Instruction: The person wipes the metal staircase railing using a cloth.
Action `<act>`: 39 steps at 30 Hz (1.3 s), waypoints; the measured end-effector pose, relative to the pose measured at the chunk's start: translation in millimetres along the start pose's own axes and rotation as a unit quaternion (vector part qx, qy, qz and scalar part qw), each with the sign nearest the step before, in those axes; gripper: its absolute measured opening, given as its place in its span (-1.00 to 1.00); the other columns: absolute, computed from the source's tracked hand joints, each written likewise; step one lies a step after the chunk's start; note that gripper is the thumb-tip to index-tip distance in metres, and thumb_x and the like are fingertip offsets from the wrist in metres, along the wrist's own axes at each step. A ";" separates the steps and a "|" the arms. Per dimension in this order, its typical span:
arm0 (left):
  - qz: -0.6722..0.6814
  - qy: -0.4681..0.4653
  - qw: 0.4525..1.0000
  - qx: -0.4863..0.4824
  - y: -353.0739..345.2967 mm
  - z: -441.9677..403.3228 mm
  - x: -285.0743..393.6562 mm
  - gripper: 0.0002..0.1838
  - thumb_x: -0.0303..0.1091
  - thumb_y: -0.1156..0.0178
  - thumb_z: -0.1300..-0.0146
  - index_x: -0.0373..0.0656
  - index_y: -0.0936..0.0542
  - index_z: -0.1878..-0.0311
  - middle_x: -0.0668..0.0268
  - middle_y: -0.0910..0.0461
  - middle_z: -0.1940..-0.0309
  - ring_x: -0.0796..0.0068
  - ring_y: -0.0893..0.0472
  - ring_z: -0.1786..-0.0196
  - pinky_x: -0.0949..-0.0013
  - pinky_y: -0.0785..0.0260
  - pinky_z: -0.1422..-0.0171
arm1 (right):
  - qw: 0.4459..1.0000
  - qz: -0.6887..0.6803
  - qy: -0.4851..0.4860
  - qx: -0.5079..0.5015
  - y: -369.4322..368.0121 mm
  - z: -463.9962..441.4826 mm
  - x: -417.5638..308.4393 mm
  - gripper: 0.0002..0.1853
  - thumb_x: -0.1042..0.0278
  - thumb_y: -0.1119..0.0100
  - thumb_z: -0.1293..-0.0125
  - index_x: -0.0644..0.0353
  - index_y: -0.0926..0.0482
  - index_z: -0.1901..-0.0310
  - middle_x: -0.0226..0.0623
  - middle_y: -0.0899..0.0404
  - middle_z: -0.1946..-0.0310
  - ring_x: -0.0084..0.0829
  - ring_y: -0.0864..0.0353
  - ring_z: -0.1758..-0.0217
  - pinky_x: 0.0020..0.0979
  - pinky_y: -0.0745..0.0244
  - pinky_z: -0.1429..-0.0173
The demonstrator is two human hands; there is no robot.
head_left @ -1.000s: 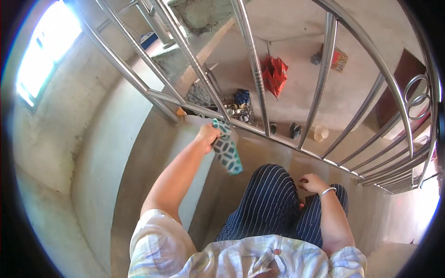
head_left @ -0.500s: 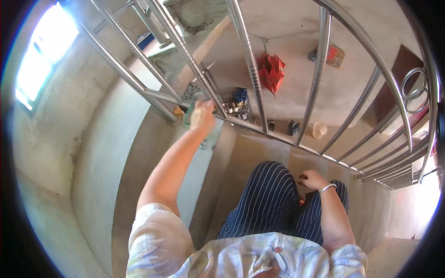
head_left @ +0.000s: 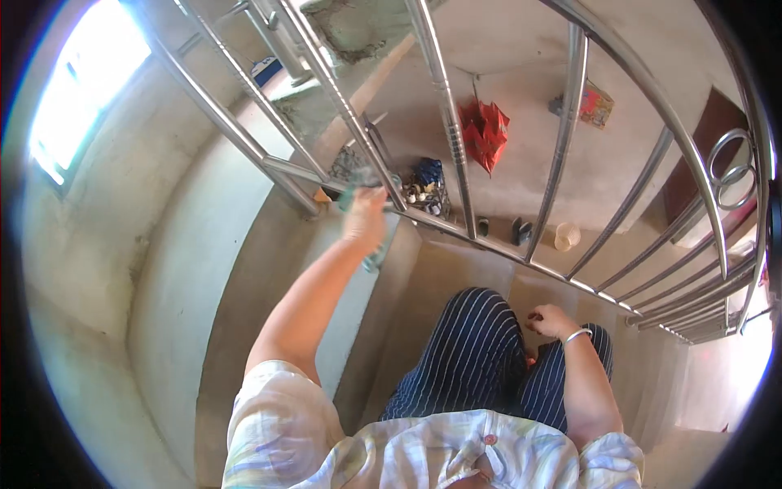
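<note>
My left hand (head_left: 364,220) reaches forward to the foot of the metal railing (head_left: 440,226), closed around a pale green cloth (head_left: 347,198). Part of the cloth hangs below the hand, over the pale step edge, and its upper part is blurred. Close by stands a steel baluster (head_left: 358,130). Over my knee, my right hand (head_left: 555,322) hangs with loosely bent fingers and nothing visible in it; a bracelet circles that wrist. Striped trousers (head_left: 464,350) cover my bent legs.
Beyond the bars hangs a red folded umbrella (head_left: 486,134). On the floor below are a dark crate of items (head_left: 428,191), dark shoes (head_left: 521,231) and a pale bucket (head_left: 567,236). A wall (head_left: 179,163) runs along the left, and steps descend on the right.
My left hand has shifted slightly right and down along the railing foot with the cloth. The whole view has also shifted a little. My right hand stays at my knee.
</note>
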State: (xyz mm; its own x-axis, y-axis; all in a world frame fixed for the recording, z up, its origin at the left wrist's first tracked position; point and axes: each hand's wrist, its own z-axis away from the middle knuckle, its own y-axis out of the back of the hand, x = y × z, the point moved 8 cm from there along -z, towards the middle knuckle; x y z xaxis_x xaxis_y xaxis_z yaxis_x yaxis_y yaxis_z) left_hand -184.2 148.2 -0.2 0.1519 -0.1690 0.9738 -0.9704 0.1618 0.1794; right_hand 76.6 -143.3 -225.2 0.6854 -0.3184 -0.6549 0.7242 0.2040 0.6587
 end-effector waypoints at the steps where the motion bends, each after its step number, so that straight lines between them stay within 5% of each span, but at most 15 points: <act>1: -0.253 -0.106 0.960 -0.044 -12.9 4.7 17.0 -0.65 -0.56 0.03 0.06 -0.20 -0.46 0.12 0.23 -0.48 0.25 0.28 -0.41 0.10 0.29 -0.25 0.03 | 0.999 0.044 0.012 0.004 -0.7 -3.2 0.1 -0.70 0.28 -0.12 -0.02 0.32 -0.51 0.24 -0.15 -0.57 0.40 -0.40 -0.57 0.45 -0.44 -0.45 0.31; 2: -0.490 -0.202 0.844 -0.080 -26.5 7.8 29.8 -0.69 -0.51 -0.02 0.05 -0.17 -0.49 0.15 0.27 -0.48 0.32 0.31 -0.46 0.19 0.25 -0.28 0.12 | 0.998 0.050 0.022 0.011 -2.3 -5.0 2.4 -0.70 0.28 -0.12 -0.02 0.32 -0.51 0.24 -0.15 -0.57 0.40 -0.40 -0.57 0.45 -0.44 -0.45 0.31; 3: -0.490 -0.209 0.843 -0.069 -21.4 5.6 48.9 -0.69 -0.51 -0.02 0.05 -0.17 -0.49 0.15 0.27 -0.48 0.32 0.31 -0.46 0.19 0.25 -0.28 0.12 | 1.000 0.023 0.014 0.014 -5.7 -3.9 9.2 -0.70 0.28 -0.12 -0.01 0.31 -0.51 0.25 -0.15 -0.57 0.41 -0.40 -0.57 0.45 -0.44 -0.45 0.32; 4: -0.294 -0.060 0.951 -0.076 -1.9 -3.4 50.3 -0.71 -0.51 -0.02 0.05 -0.15 -0.50 0.19 0.30 -0.47 0.39 0.37 -0.47 0.25 0.24 -0.31 0.19 | 1.000 -0.005 0.006 0.017 -7.3 -5.2 16.1 -0.70 0.28 -0.13 -0.01 0.31 -0.52 0.25 -0.15 -0.57 0.42 -0.40 -0.57 0.45 -0.44 -0.45 0.32; 5: -0.077 0.093 0.989 -0.084 9.0 -4.5 47.3 -0.74 -0.52 -0.01 0.05 -0.13 -0.51 0.22 0.34 -0.45 0.46 0.42 -0.48 0.31 0.23 -0.34 0.27 | 1.000 -0.004 0.013 0.022 -4.5 -3.9 15.1 -0.70 0.28 -0.13 -0.01 0.31 -0.52 0.25 -0.15 -0.57 0.42 -0.40 -0.57 0.45 -0.44 -0.45 0.32; 7: 0.086 0.123 0.988 0.023 43.0 -37.2 64.5 -0.67 -0.54 0.01 0.13 -0.11 -0.47 0.20 0.35 -0.45 0.40 0.47 -0.46 0.45 0.41 -0.33 0.42 | 1.000 -0.026 0.011 0.009 1.0 2.1 11.5 -0.69 0.29 -0.14 -0.01 0.31 -0.51 0.24 -0.15 -0.57 0.40 -0.41 -0.57 0.46 -0.44 -0.45 0.33; 8: 0.221 0.103 0.970 0.015 42.7 -43.5 95.7 -0.71 -0.51 0.02 0.10 -0.10 -0.43 0.22 0.35 -0.44 0.40 0.47 -0.46 0.44 0.38 -0.37 0.40 | 0.999 -0.027 0.013 0.012 3.9 2.3 8.2 -0.69 0.29 -0.14 -0.01 0.31 -0.51 0.24 -0.15 -0.57 0.40 -0.41 -0.57 0.46 -0.44 -0.45 0.33; 11: 0.239 -0.085 0.965 -0.066 37.3 -35.1 224.3 -0.76 -0.25 0.09 -0.13 -0.09 -0.40 0.16 0.30 -0.48 0.35 0.42 -0.52 0.34 0.32 -0.40 0.25 | 0.997 -0.065 -0.033 -0.018 0.0 4.6 14.8 -0.69 0.29 -0.13 -0.01 0.31 -0.51 0.22 -0.16 -0.57 0.39 -0.42 -0.57 0.45 -0.45 -0.45 0.34; 15: 0.244 -0.206 0.942 -0.102 24.4 -37.4 328.4 -0.78 -0.24 -0.03 -0.10 -0.18 -0.47 0.27 0.27 -0.52 0.36 0.44 -0.51 0.36 0.37 -0.35 0.24 | 0.999 -0.036 0.011 -0.004 -9.7 -8.7 22.3 -0.69 0.30 -0.12 -0.03 0.31 -0.50 0.21 -0.16 -0.57 0.39 -0.42 -0.57 0.46 -0.45 -0.44 0.34; 20: 0.208 -0.276 0.938 -0.019 -5.5 -44.4 311.5 -0.59 -0.06 -0.14 -0.06 -0.17 -0.40 0.16 0.30 -0.48 0.28 0.46 -0.49 0.31 0.37 -0.36 0.20 | 1.000 -0.014 0.015 -0.009 -10.8 -7.0 9.9 -0.70 0.31 -0.11 -0.03 0.31 -0.50 0.21 -0.17 -0.57 0.39 -0.42 -0.57 0.47 -0.45 -0.44 0.35; 22: 0.052 -0.375 0.909 0.175 2.2 -44.8 267.8 -0.76 -0.26 -0.13 -0.05 -0.22 -0.48 0.29 0.25 -0.52 0.40 0.47 -0.48 0.39 0.37 -0.32 0.27 | 0.999 -0.051 -0.019 0.002 -17.1 -12.2 25.7 -0.71 0.25 -0.14 0.08 0.23 -0.54 0.30 -0.12 -0.54 0.36 -0.18 -0.53 0.25 -0.31 -0.40 0.14; 29: -0.090 -0.164 0.978 0.087 -36.7 -3.0 62.7 -0.78 -0.27 -0.20 0.00 -0.21 -0.52 0.34 0.31 -0.55 0.45 0.55 -0.48 0.38 0.44 -0.31 0.27 | 0.999 -0.037 -0.026 -0.014 -8.6 -5.1 13.3 -0.72 0.18 -0.13 0.05 0.16 -0.56 0.31 -0.12 -0.54 0.36 -0.14 -0.51 0.24 -0.27 -0.39 0.11; 32: -0.058 -0.148 0.986 0.045 -45.0 0.8 35.2 -0.78 -0.29 -0.21 -0.01 -0.22 -0.51 0.32 0.35 -0.55 0.44 0.58 -0.46 0.39 0.45 -0.31 0.27 | 1.000 0.010 -0.003 0.001 -4.5 -4.0 7.9 -0.67 0.23 -0.13 0.00 0.28 -0.52 0.24 -0.17 -0.57 0.40 -0.38 -0.56 0.48 -0.40 -0.44 0.30; 36: -0.021 -0.248 0.968 0.021 -34.3 -13.7 95.3 -0.74 -0.34 -0.23 0.04 -0.22 -0.48 0.27 0.35 -0.55 0.42 0.60 -0.47 0.37 0.48 -0.31 0.24 | 1.000 0.020 0.017 0.013 -7.4 -6.4 18.6 -0.70 0.26 -0.12 -0.01 0.28 -0.53 0.25 -0.17 -0.57 0.42 -0.40 -0.57 0.50 -0.42 -0.44 0.33; 39: -0.054 -0.281 0.949 0.135 -6.7 -25.5 213.1 -0.72 -0.33 -0.20 0.03 -0.24 -0.44 0.25 0.30 -0.51 0.42 0.52 -0.46 0.42 0.44 -0.33 0.32 | 1.000 -0.018 0.006 -0.014 -12.9 -12.1 20.9 -0.72 0.27 -0.12 -0.02 0.28 -0.53 0.27 -0.17 -0.57 0.44 -0.42 -0.57 0.50 -0.43 -0.44 0.36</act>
State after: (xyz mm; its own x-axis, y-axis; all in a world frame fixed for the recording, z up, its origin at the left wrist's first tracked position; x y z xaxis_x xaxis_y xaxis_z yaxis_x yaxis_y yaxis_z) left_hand -140.5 135.9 209.7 0.2028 -0.6738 0.7106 -0.9791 -0.1274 0.1586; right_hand 82.5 -141.4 -251.9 0.6601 -0.3155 -0.6816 0.7496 0.2196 0.6243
